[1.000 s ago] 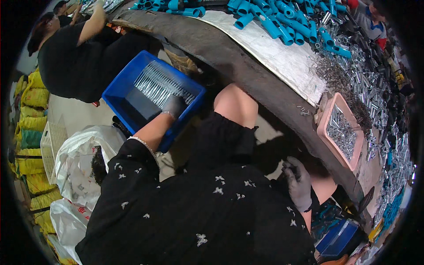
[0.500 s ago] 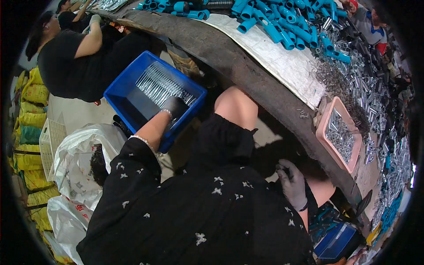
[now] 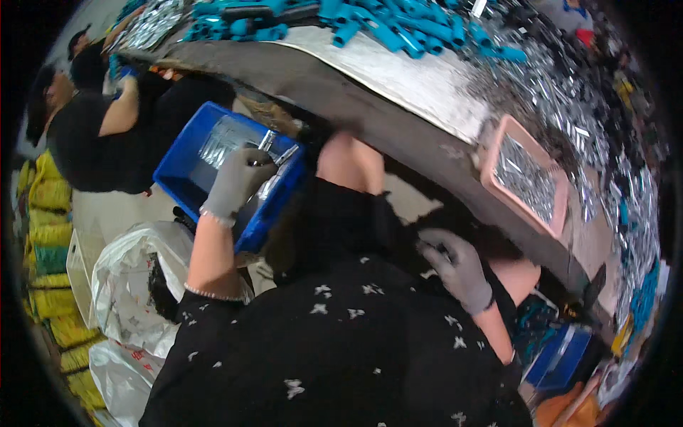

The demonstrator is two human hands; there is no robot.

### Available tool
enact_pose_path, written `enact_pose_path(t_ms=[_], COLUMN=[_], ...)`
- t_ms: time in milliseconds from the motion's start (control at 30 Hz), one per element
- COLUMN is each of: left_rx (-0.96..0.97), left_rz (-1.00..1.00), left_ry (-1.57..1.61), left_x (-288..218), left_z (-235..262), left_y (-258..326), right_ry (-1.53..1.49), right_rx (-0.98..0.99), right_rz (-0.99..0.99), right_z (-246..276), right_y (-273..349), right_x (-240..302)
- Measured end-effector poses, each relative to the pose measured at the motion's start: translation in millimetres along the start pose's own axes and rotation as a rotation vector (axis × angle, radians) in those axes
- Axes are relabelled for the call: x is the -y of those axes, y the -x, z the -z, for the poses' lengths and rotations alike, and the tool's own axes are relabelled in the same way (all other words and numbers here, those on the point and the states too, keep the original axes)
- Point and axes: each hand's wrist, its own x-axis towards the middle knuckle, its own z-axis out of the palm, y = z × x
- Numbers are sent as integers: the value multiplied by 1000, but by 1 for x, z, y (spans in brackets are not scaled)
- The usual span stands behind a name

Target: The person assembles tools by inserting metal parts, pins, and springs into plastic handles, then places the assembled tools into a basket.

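Observation:
My left hand [image 3: 240,181], in a grey glove, is closed around a few shiny silver metal pieces [image 3: 287,154] that stick out past its fingers. It is over a blue plastic bin [image 3: 186,158], which has a row of similar silver pieces [image 3: 219,144] lying inside. Above my lap, my right hand [image 3: 461,274], also gloved, has curled fingers with the thumb side toward the table. Whatever may be between those fingers is too dark and small to make out.
A pink basket [image 3: 491,160] of small metal parts stands on the table edge [image 3: 356,89]. Beyond are piles of teal tubes [image 3: 398,28] and silver parts [image 3: 555,71]. White sacks [image 3: 128,263] stand at my left, and a co-worker in black [image 3: 89,149] sits beyond the bin.
My left hand has risen from inside the bin with silver pieces in its grip. My right hand has shifted slightly up and left, and the view has turned a little.

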Motion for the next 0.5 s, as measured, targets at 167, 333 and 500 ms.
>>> enact_pose_path(t_ms=[167,333,500], left_rx=[237,361,435], left_rz=[-104,-308,-558], left_ry=[170,245,152], left_x=[-112,-163,-180], left_z=[-19,-56,-103], left_y=[42,52,53], right_ry=[-64,-145,-463], right_rx=[-145,54,-79], right_rz=[366,207,-33], right_z=[-19,-8,-10], right_y=[-46,-23,20], right_x=[38,42,5])
